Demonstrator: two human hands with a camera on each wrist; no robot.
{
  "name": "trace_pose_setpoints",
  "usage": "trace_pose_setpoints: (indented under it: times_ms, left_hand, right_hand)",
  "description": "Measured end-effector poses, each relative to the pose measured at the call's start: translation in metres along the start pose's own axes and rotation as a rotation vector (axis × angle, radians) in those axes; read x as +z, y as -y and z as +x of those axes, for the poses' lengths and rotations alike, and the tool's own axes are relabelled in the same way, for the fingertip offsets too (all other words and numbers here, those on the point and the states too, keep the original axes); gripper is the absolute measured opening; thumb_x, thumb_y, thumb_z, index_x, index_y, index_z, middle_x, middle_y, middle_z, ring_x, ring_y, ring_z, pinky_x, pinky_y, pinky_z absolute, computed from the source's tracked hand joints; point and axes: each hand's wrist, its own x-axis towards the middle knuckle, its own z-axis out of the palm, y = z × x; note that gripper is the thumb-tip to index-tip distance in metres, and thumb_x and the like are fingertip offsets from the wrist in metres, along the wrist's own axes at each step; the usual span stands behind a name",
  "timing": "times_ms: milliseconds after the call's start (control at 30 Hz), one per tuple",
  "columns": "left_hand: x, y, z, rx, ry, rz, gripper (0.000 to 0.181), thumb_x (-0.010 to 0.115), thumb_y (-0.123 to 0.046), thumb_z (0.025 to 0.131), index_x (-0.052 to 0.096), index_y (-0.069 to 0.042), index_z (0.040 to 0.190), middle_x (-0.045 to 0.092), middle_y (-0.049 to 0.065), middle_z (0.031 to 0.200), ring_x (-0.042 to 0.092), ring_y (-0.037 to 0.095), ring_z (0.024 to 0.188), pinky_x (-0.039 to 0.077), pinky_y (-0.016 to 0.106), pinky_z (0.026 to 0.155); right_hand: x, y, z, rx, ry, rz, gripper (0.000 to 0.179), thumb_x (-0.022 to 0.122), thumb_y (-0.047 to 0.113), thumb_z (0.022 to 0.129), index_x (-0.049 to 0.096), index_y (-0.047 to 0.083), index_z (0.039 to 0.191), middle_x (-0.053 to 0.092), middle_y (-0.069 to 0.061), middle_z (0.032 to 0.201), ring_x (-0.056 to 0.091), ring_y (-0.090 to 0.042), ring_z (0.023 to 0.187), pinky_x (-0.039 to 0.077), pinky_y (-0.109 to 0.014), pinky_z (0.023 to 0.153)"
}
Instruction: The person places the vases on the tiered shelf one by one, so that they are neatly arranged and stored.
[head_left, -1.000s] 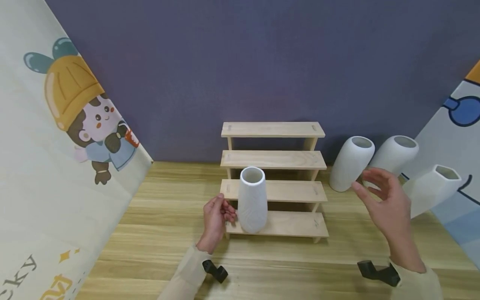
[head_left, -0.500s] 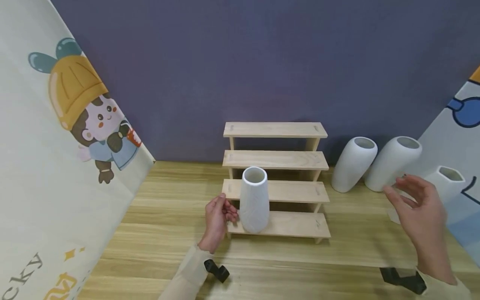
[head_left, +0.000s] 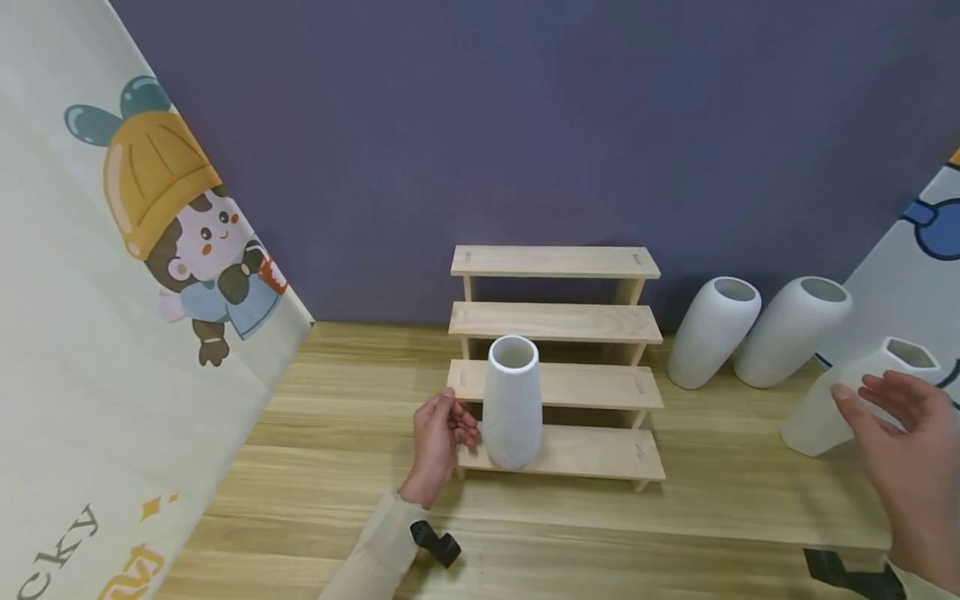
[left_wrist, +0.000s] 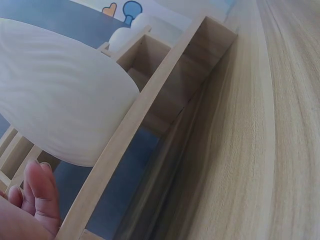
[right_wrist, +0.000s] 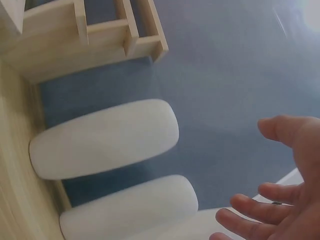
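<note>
A four-step wooden stand (head_left: 600, 450) sits on the table, and a white textured vase (head_left: 512, 417) is upright on the left part of its lowest step. My left hand (head_left: 433, 442) is at the stand's left end beside this vase, fingers loosely curled; whether they touch the wood is unclear. In the left wrist view, the fingertips (left_wrist: 42, 185) show just below the vase. My right hand (head_left: 911, 458) is at the far right, in front of a white angular-mouthed vase (head_left: 832, 408) and partly covering it. Its thumb and fingers are spread, with nothing held.
Two white rounded vases (head_left: 712, 333) stand side by side right of the stand on the wood-grain table (head_left: 337, 467). A dark blue panel (head_left: 375, 167) rises behind. Printed white panels flank both sides, the left one (head_left: 90, 333) bearing a cartoon figure.
My right hand has moved right, from in front of the rounded vases to the angular-mouthed vase. The left hand keeps its place by the stand. The head view has shifted slightly.
</note>
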Motion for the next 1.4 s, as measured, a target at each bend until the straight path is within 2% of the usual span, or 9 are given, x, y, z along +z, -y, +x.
trace_pose_setpoints:
  times_ms: [300,433,533,767,900,1000,1100,1167,1400]
  left_hand:
    - [0.000,0.001,-0.001,0.005,0.011,0.000,0.038,0.042,-0.019,0.107,0.049,-0.010,0.071,0.063,-0.003,0.054,0.060,0.006,0.045,0.048,0.018,0.038]
    - [0.000,0.001,-0.001,0.010,0.012,-0.007,0.038,0.041,-0.018,0.107,0.049,-0.009,0.071,0.063,-0.003,0.053,0.060,0.006,0.044,0.048,0.018,0.038]
    - [0.000,0.002,0.000,0.012,0.014,-0.015,0.038,0.041,-0.018,0.106,0.049,-0.009,0.071,0.063,-0.003,0.053,0.060,0.006,0.044,0.048,0.018,0.038]
    - [-0.001,0.001,-0.001,0.005,0.012,-0.014,0.039,0.040,-0.018,0.107,0.049,-0.009,0.070,0.063,-0.003,0.053,0.060,0.006,0.044,0.048,0.018,0.038]
    - [0.000,0.001,-0.002,-0.003,0.010,-0.005,0.039,0.040,-0.018,0.107,0.049,-0.010,0.070,0.063,-0.003,0.053,0.060,0.006,0.044,0.048,0.018,0.039]
    - [0.000,-0.001,-0.003,-0.003,0.010,-0.006,0.039,0.040,-0.018,0.107,0.048,-0.010,0.070,0.063,-0.003,0.053,0.060,0.006,0.044,0.048,0.018,0.039]
    - [0.001,-0.001,-0.003,0.002,0.013,-0.005,0.038,0.040,-0.018,0.107,0.048,-0.010,0.070,0.063,-0.004,0.053,0.060,0.006,0.044,0.048,0.018,0.039]
    - [0.001,-0.001,-0.002,0.004,0.013,-0.007,0.038,0.041,-0.018,0.107,0.048,-0.010,0.070,0.063,-0.004,0.053,0.060,0.006,0.044,0.048,0.018,0.039]
    - [0.000,-0.001,-0.002,0.002,0.015,-0.010,0.038,0.040,-0.017,0.107,0.048,-0.010,0.070,0.063,-0.004,0.053,0.060,0.006,0.044,0.047,0.018,0.038]
  right_hand:
    - [-0.008,-0.014,0.009,-0.069,-0.117,0.109,0.050,0.060,0.029,0.099,0.039,0.032,0.145,0.043,0.038,0.114,0.046,0.016,0.121,0.034,-0.015,0.119]
    - [-0.007,-0.023,0.016,-0.068,-0.172,0.075,0.048,0.054,0.038,0.101,0.039,0.031,0.146,0.047,0.030,0.134,0.041,0.008,0.138,0.032,-0.020,0.123]
    - [-0.006,-0.029,0.021,-0.089,-0.194,0.055,0.051,0.050,0.042,0.102,0.036,0.028,0.149,0.044,0.011,0.154,0.036,-0.004,0.148,0.029,-0.025,0.126]
    - [-0.006,-0.045,0.039,-0.062,-0.169,0.028,0.055,0.047,0.045,0.102,0.030,0.029,0.153,0.035,0.004,0.161,0.030,-0.010,0.152,0.021,-0.027,0.129]
    - [0.004,-0.125,0.113,-0.063,-0.152,-0.027,0.061,0.050,0.053,0.098,0.023,0.043,0.151,0.027,0.009,0.165,0.023,-0.011,0.155,0.020,-0.036,0.131]
    - [0.007,-0.134,0.127,-0.037,-0.144,-0.051,0.066,0.051,0.054,0.097,0.018,0.044,0.153,0.021,0.006,0.167,0.018,-0.017,0.157,0.020,-0.047,0.130]
    - [-0.001,-0.061,0.067,-0.010,-0.130,-0.044,0.067,0.050,0.043,0.100,0.018,0.031,0.158,0.020,-0.005,0.168,0.017,-0.024,0.157,0.018,-0.048,0.130]
    - [-0.005,-0.031,0.043,-0.005,-0.115,-0.042,0.069,0.051,0.034,0.099,0.018,0.023,0.159,0.020,-0.011,0.167,0.019,-0.027,0.157,0.018,-0.047,0.130]
    - [-0.004,-0.028,0.042,-0.056,-0.114,-0.081,0.072,0.055,0.031,0.098,0.019,0.015,0.158,0.022,-0.018,0.165,0.022,-0.034,0.154,0.019,-0.050,0.129]
